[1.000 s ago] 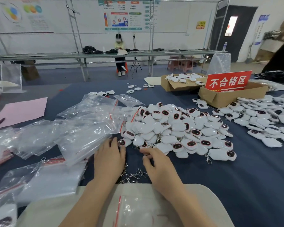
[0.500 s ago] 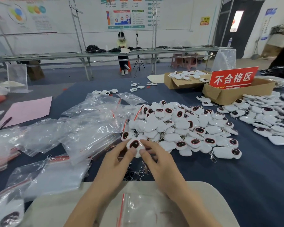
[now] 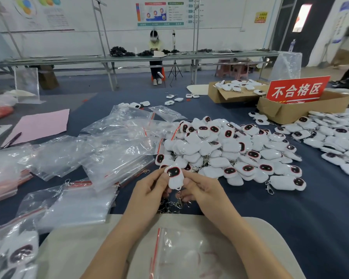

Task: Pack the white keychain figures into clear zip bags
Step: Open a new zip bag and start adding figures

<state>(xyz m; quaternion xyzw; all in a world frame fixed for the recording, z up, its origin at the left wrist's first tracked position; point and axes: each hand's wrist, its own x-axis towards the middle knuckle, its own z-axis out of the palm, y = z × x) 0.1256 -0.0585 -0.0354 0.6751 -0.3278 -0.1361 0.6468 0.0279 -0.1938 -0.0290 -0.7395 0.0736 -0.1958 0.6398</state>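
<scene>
We pinch one white figure (image 3: 174,177) between left hand (image 3: 149,190) and right hand (image 3: 201,190), fingers (image 3: 186,181) curled on its sides, long axis 12-to-6, face at 12, clip (image 3: 179,195) dangling at 6; clear zip bag (image 3: 181,252) lies at 6, both hands about equally near.

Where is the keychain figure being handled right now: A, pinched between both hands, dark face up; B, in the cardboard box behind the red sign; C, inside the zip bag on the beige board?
A: the left hand and right hand pinch the keychain figure between their fingers, its dark face toward the camera.
</scene>
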